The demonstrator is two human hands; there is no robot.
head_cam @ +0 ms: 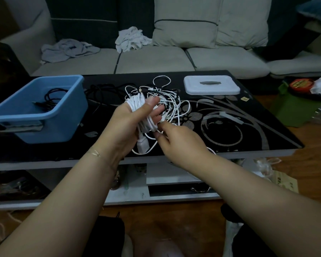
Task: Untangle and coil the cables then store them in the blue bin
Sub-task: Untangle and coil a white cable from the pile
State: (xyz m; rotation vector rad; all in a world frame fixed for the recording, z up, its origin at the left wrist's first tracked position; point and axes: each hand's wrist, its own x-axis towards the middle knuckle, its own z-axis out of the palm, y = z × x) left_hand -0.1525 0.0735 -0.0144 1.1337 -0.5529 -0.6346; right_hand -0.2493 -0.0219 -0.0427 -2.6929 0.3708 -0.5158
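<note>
Gripping a coil of white cable (140, 108) wound around its fingers, the left hand (135, 123) hovers above the desk (230, 127); the right hand (178, 140) pinches a loose strand. The blue bin (50, 123) sits left, holding a black cable (52, 99).

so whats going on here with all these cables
A person is winding a white cable into a coil around their left hand, while the right hand pinches the loose strand beside it. More tangled white cables and a black cable lie on the dark table. The blue bin at the table's left already holds one coiled black cable.
</note>
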